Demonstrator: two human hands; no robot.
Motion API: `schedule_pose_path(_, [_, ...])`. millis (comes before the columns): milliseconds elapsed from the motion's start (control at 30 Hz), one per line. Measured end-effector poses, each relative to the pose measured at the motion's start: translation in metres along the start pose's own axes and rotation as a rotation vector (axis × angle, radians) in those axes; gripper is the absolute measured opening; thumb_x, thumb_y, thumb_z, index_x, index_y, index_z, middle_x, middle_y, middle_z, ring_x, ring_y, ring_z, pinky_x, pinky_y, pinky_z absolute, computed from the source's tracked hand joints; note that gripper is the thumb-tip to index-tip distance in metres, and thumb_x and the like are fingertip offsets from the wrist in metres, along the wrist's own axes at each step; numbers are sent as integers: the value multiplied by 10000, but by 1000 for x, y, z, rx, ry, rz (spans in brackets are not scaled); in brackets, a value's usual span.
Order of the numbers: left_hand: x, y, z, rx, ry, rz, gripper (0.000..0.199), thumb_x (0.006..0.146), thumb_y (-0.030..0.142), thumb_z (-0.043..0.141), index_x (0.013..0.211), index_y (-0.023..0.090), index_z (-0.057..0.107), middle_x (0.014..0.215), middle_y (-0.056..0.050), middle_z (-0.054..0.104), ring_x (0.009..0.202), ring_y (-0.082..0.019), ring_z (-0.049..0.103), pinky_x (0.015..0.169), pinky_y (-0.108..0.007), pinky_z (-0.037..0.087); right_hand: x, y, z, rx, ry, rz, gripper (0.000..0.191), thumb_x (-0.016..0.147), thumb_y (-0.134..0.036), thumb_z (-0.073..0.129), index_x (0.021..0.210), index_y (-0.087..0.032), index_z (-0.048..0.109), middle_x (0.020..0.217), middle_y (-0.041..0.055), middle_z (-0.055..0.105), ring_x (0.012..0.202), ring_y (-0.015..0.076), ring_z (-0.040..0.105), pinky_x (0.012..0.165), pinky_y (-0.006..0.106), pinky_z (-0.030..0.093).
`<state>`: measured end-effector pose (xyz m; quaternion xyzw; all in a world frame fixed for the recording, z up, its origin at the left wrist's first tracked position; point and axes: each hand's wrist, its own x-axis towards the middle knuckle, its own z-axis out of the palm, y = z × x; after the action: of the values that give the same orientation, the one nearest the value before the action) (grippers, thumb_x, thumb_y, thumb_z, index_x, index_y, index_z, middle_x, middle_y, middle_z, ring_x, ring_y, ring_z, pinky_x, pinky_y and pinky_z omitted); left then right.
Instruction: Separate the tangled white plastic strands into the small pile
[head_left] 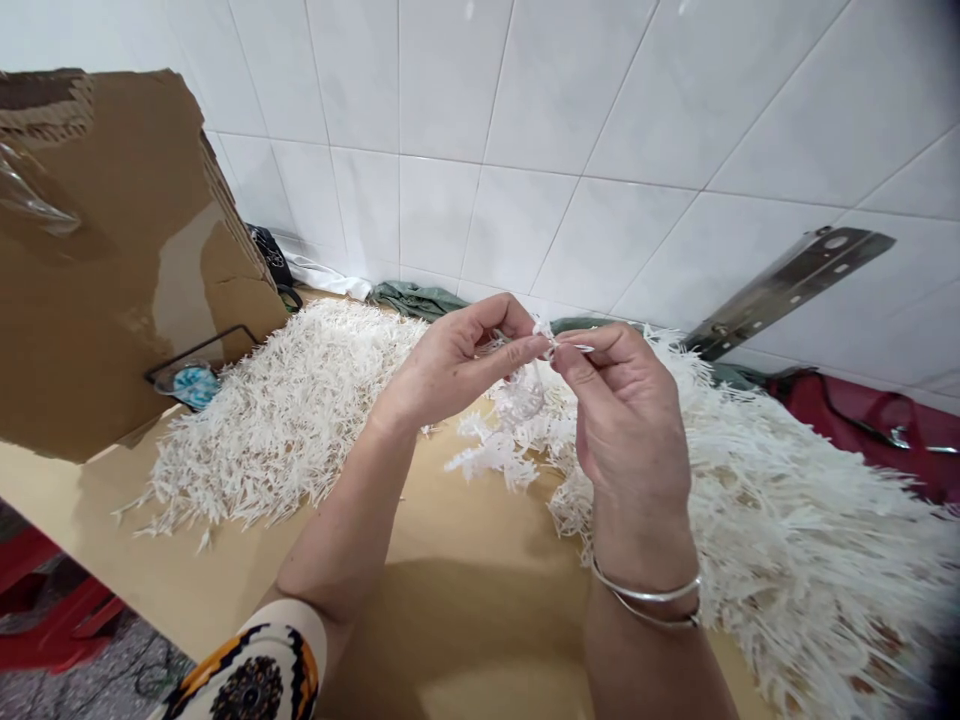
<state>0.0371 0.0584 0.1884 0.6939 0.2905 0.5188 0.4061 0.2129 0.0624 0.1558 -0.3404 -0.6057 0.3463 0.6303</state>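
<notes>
My left hand (pixel 461 365) and my right hand (pixel 626 400) meet above the middle of the table, fingertips nearly touching. Between the left thumb and fingers is pinched a thin white strand piece (pixel 546 340). The right thumb and forefinger close on the same piece, and a slim white tip sticks out over them. Below the fingers hang and lie frilly white strands (pixel 499 450). A heap of short white pieces (pixel 292 410) spreads left of my left hand. On the right, past my right hand, lies a larger pile of longer white strands (pixel 817 530).
A cardboard sheet (pixel 127 260) stands at the left, with a blue-and-white item (pixel 195 386) by its foot. Against the tiled wall (pixel 547 100) leans a metal bracket (pixel 795 285). Dark red fabric (pixel 862 430) lies at the right, green cloth (pixel 416 298) behind. A red stool (pixel 60 610) is below left.
</notes>
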Motion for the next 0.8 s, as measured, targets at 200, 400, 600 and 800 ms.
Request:
schedule_pose_path(200, [-10, 15, 3, -137, -145, -10, 254, 957, 428, 781, 918, 209, 657, 778, 14, 580, 686, -85, 513, 644, -257, 465, 16, 18, -9, 173, 190, 192, 250, 888, -358, 776, 826, -262, 554, 767, -35, 619, 782, 160, 665, 796, 347, 557])
schedule_pose_path(400, [-9, 19, -3, -225, -182, -89, 320, 948, 458, 790, 929, 185, 624, 866, -35, 715, 854, -122, 704, 815, -274, 592, 12, 14, -10, 25, 85, 111, 145, 862, -319, 833, 877, -250, 706, 824, -21, 705, 775, 140, 641, 800, 333, 548])
schedule_pose_path(600, [-1, 6, -6, -185, -208, -171, 362, 933, 479, 797, 909, 155, 637, 759, -17, 714, 723, -91, 701, 717, -231, 570, 3, -2, -6, -97, -135, 71, 84, 976, -362, 753, 987, -289, 794, 932, 3, 768, 925, 185, 722, 931, 392, 590])
schedule_pose_path(800, [-1, 3, -3, -124, -176, -209, 271, 923, 372, 803, 870, 137, 679, 759, 8, 669, 634, -46, 602, 627, -190, 507, 1, -14, -9, 181, -147, 74, 230, 960, -507, 771, 1030, -295, 824, 1125, 34, 795, 1013, 208, 750, 918, 412, 629])
